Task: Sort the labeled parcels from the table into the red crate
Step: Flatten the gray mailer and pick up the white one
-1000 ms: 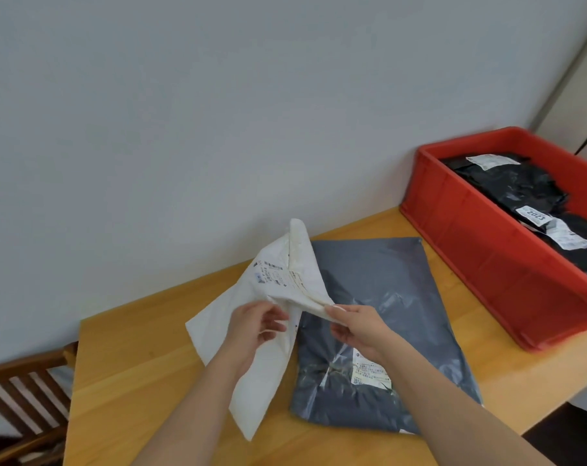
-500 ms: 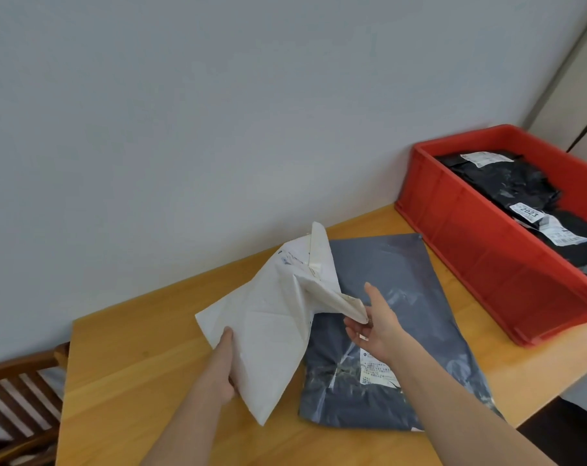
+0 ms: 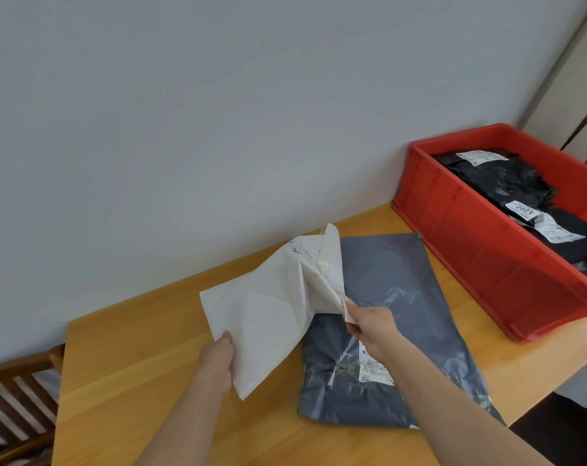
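Looks like a plain room in a home or small office pressed into service as a parcel-sorting corner — a bare pale wall (image 3: 218, 112), a light wooden tabletop (image 3: 144, 364) pushed right up against it, and a slatted wooden chair (image 3: 13, 398) tucked at the left edge. On the right sits a red crate (image 3: 487, 264) stacked with black mailer bags (image 3: 520, 183) bearing white shipping labels — and a grey poly mailer (image 3: 403, 290) lies flat on the wood. Nothing industrial about the furniture.
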`<state>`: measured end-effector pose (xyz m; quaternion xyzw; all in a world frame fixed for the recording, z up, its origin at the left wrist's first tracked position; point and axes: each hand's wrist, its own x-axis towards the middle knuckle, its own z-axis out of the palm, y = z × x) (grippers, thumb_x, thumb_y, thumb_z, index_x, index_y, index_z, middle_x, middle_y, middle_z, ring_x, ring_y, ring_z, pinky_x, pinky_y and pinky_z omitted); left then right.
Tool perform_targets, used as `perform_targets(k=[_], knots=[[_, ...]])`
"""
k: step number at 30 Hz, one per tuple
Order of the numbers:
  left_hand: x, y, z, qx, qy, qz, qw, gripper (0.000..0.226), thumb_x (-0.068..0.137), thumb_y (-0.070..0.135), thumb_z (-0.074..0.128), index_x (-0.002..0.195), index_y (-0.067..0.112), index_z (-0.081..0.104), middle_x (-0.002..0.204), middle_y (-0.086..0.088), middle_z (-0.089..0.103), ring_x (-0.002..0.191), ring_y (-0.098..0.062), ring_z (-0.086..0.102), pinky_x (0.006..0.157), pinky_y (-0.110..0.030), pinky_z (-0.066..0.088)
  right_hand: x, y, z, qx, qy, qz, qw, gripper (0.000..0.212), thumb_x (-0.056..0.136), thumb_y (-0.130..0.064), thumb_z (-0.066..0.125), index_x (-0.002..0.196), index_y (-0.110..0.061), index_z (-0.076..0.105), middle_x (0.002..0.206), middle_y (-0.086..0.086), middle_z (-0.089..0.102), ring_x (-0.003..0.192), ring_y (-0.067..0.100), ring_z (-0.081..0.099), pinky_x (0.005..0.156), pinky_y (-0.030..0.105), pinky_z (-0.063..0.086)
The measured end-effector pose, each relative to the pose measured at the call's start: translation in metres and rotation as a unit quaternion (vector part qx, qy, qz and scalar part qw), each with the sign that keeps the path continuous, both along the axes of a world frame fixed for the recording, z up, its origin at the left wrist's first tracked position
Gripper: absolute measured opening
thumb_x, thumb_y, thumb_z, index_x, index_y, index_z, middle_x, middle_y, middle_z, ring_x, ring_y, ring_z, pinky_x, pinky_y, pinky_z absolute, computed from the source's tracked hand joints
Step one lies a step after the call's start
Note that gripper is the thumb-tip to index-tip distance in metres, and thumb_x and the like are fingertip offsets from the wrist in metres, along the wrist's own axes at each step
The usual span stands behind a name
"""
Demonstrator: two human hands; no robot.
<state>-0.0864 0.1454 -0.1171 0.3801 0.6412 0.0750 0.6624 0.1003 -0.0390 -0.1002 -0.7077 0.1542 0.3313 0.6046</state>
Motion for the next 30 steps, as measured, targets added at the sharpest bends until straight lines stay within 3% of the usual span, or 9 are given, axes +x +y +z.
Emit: perform_targets(k=[3,7,11,16,20,23,25,28,30], knots=[[0.004,-0.001,0.002,0.043,0.028,0.028,0.998,0.027,0.101,0.022,0.050,0.114,-0.001,0.057,0.108,-0.016,0.062,0.095,-0.034,0.060,0.087,-0.045,0.051,-0.002,-0.001,0.003,-0.071,-0.101,0.040,0.991,0.033,0.096,-0.021,0.059,0.083,0.008,0.067,0.062,0.011,0.049,0.054,0.019,0.040,0.055,0.029,0.037],[0.003,0.007,0.007,0.112,0.056,0.024,0.992,0.030,0.101,0.019,0.048,0.117,-0.006,0.054,0.094,-0.014,0.059,0.086,-0.034,0.058,0.078,-0.040,0.048,0.001,-0.004,0.016,-0.108,-0.207,0.055,0.971,0.022,0.098,-0.022,0.055,0.098,-0.007,0.071,0.065,0.004,0.058,0.055,0.015,0.048,0.053,0.025,0.038],[-0.001,0.020,0.007,0.172,0.095,-0.014,0.980,0.042,0.102,0.024,0.045,0.132,-0.006,0.048,0.125,-0.021,0.057,0.110,-0.040,0.057,0.093,-0.047,0.048,0.008,-0.009,0.028,-0.113,-0.266,0.042,0.956,0.019,0.098,-0.020,0.052,0.100,-0.008,0.067,0.078,0.004,0.064,0.064,0.012,0.054,0.053,0.024,0.039],[-0.009,0.030,0.002,0.217,0.076,-0.075,0.970,0.031,0.102,0.024,0.044,0.109,-0.003,0.059,0.105,-0.019,0.064,0.092,-0.036,0.062,0.080,-0.046,0.051,0.016,-0.026,0.030,-0.136,-0.279,0.020,0.951,0.019,0.097,-0.010,0.045,0.093,-0.004,0.062,0.079,0.006,0.060,0.065,0.015,0.047,0.052,0.028,0.034],[-0.020,0.029,0.000,0.046,-0.001,-0.208,0.977,0.023,0.100,0.014,0.053,0.113,-0.002,0.062,0.104,-0.018,0.071,0.087,-0.030,0.067,0.074,-0.038,0.053,0.021,-0.048,0.024,-0.140,-0.288,-0.062,0.945,0.025,0.095,-0.005,0.039,0.096,-0.004,0.064,0.089,0.012,0.064,0.070,0.020,0.050,0.054,0.030,0.035],[-0.039,0.022,0.007,-0.148,0.041,-0.429,0.890,0.039,0.086,0.024,0.074,0.115,0.001,0.063,0.108,-0.014,0.072,0.085,-0.023,0.071,0.078,-0.035,0.058,0.036,-0.065,0.020,-0.103,-0.262,-0.124,0.952,0.035,0.100,-0.036,0.043,0.125,-0.014,0.054,0.120,0.010,0.062,0.101,0.026,0.059,0.081,0.041,0.049],[-0.041,0.021,0.007,-0.122,0.139,-0.506,0.843,0.068,0.077,0.045,0.078,0.129,0.007,0.053,0.126,-0.010,0.064,0.093,-0.023,0.068,0.088,-0.037,0.055,0.046,-0.074,0.014,-0.055,-0.158,-0.156,0.973,0.066,0.094,-0.061,0.040,0.147,-0.022,0.029,0.135,0.007,0.052,0.109,0.027,0.057,0.085,0.041,0.050],[-0.024,0.022,0.008,0.041,0.143,-0.344,0.927,0.082,0.087,0.034,0.071,0.151,0.013,0.026,0.154,-0.008,0.034,0.129,-0.030,0.048,0.101,-0.041,0.045,0.042,-0.078,0.015,-0.046,-0.085,-0.173,0.980,0.079,0.089,-0.072,0.036,0.153,-0.033,0.011,0.142,0.006,0.044,0.109,0.025,0.053,0.083,0.043,0.052],[-0.007,0.026,0.011,0.162,0.090,-0.278,0.943,0.078,0.093,0.026,0.064,0.155,0.014,0.018,0.160,-0.006,0.023,0.141,-0.030,0.033,0.109,-0.043,0.035,0.028,-0.074,0.017,-0.043,-0.063,-0.151,0.986,0.081,0.088,-0.072,0.039,0.153,-0.036,0.008,0.153,0.004,0.033,0.127,0.031,0.045,0.092,0.050,0.050]])
